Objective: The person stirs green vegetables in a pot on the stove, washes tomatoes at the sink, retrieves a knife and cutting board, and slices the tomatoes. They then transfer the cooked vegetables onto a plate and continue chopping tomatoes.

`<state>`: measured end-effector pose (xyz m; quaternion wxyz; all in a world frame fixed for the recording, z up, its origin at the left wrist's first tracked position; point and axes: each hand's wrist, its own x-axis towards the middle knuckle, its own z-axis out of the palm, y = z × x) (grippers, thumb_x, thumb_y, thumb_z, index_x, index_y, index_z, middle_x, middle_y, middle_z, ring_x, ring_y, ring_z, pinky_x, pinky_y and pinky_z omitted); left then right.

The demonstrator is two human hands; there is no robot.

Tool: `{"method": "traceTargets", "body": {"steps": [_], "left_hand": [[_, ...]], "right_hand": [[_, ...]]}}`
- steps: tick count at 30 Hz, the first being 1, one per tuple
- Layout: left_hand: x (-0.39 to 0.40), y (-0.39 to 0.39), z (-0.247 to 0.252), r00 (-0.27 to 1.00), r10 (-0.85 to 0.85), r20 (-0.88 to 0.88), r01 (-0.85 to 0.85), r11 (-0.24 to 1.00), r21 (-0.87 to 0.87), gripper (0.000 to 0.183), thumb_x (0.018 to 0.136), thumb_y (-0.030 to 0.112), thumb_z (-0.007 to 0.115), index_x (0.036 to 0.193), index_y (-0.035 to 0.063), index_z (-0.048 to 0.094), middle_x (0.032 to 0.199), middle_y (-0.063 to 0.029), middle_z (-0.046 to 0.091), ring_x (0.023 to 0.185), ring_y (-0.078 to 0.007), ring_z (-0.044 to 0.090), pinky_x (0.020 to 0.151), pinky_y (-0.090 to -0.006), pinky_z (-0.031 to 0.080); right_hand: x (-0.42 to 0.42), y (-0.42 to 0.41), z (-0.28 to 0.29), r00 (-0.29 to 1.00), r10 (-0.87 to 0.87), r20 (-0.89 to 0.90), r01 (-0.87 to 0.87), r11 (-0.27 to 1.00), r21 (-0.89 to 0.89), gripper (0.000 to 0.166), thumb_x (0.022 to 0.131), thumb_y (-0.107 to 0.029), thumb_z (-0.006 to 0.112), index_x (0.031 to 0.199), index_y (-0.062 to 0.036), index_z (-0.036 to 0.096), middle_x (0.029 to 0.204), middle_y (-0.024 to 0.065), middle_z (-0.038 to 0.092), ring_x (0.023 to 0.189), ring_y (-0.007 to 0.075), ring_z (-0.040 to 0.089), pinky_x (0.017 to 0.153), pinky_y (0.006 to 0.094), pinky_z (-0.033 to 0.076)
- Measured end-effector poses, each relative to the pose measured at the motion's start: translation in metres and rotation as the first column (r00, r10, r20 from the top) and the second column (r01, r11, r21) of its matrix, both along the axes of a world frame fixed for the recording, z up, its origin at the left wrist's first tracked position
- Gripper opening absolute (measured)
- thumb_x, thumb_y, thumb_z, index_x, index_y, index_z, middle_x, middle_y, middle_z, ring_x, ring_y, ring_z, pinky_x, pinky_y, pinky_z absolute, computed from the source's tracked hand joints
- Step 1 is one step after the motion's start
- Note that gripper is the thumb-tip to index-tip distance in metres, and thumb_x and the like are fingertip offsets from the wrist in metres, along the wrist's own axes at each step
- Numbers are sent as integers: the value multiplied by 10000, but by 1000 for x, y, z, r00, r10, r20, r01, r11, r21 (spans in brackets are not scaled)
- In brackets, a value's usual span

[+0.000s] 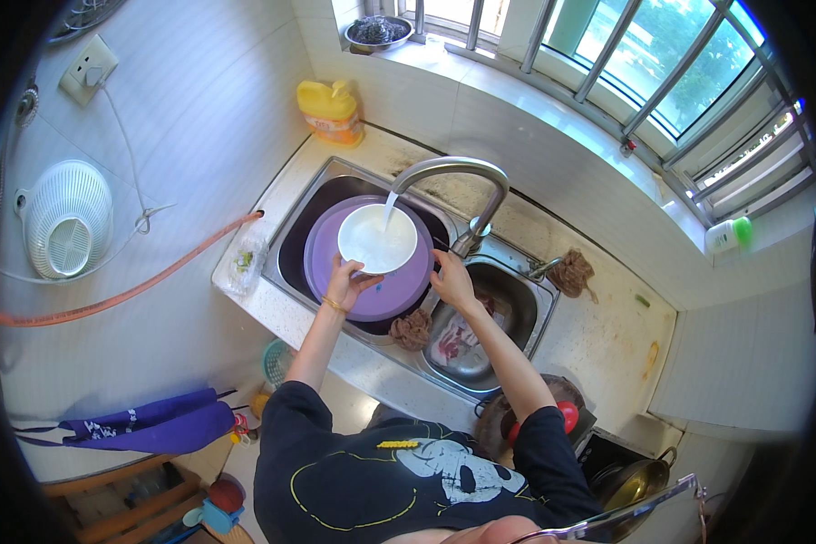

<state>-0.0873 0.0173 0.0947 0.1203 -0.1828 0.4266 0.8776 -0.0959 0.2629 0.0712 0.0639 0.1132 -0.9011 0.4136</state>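
Note:
My left hand (352, 280) grips the near rim of a white bowl (378, 238). Water runs from a curved metal faucet (462, 163) into this bowl, above a purple basin (381, 306) in the larger sink bowl. My right hand (449, 275) is near the faucet's base and the basin's right edge, fingers parted; I see nothing in it. Raw meat (452, 340) lies in the smaller steel sink (479, 370) below my right forearm. A brown mesh scrubber (411, 329) rests on the divider between the two sinks.
A yellow jug (330, 112) stands behind the sink. A plastic bag (245, 262) lies on the left counter, near an orange hose (149, 284). Another brown scrubber (571, 273) sits right of the faucet. A wok (636, 479) and a round board (496, 425) are at the lower right.

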Motion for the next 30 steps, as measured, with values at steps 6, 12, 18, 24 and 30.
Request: {"method": "traceTargets", "body": {"steps": [6, 12, 18, 24, 30], "left_hand": [[1, 0, -2, 1000, -6, 14, 6, 1000, 7, 646, 704, 34, 537, 1241, 84, 182, 1156, -254, 388, 938, -432, 557, 775, -527, 534], [3, 0, -5, 1000, 8, 19, -9, 998, 55, 654, 692, 3, 521, 1243, 107, 184, 1172, -246, 369, 974, -452, 531, 786, -560, 519], [4, -1, -5, 999, 18, 37, -21, 997, 78, 664, 691, -4, 507, 1256, 104, 175, 1187, -248, 347, 1002, -463, 510, 800, -572, 512], [4, -4, -14, 999, 26, 38, -28, 997, 68, 684, 687, 8, 512, 1269, 95, 164, 1184, -251, 350, 1001, -454, 511, 795, -572, 515], [6, -4, -14, 999, 19, 34, -21, 999, 50, 692, 681, 10, 515, 1272, 100, 166, 1185, -250, 351, 1015, -450, 501, 788, -582, 513]], "right_hand": [[-4, -3, 1, 1000, -16, 9, 16, 1000, -11, 394, 722, -78, 557, 1103, 11, 520, 980, 190, 571, 926, 331, 551, 816, 381, 443], [-8, -2, 0, 999, -14, 42, 14, 1000, -15, 406, 726, -83, 549, 1117, 20, 513, 1015, 201, 573, 941, 331, 557, 833, 380, 444], [-7, -3, -1, 999, -16, 32, 16, 1000, -7, 379, 729, -93, 549, 1089, 23, 534, 1004, 201, 578, 928, 336, 558, 824, 388, 443], [-6, -5, -7, 998, -4, 70, 4, 1000, 9, 336, 736, -95, 535, 1049, 24, 556, 972, 197, 582, 915, 340, 555, 812, 391, 444], [-16, -2, -8, 999, 15, 31, -14, 1000, -16, 311, 730, -70, 515, 1022, 27, 558, 962, 199, 579, 926, 343, 549, 817, 397, 440]]}}
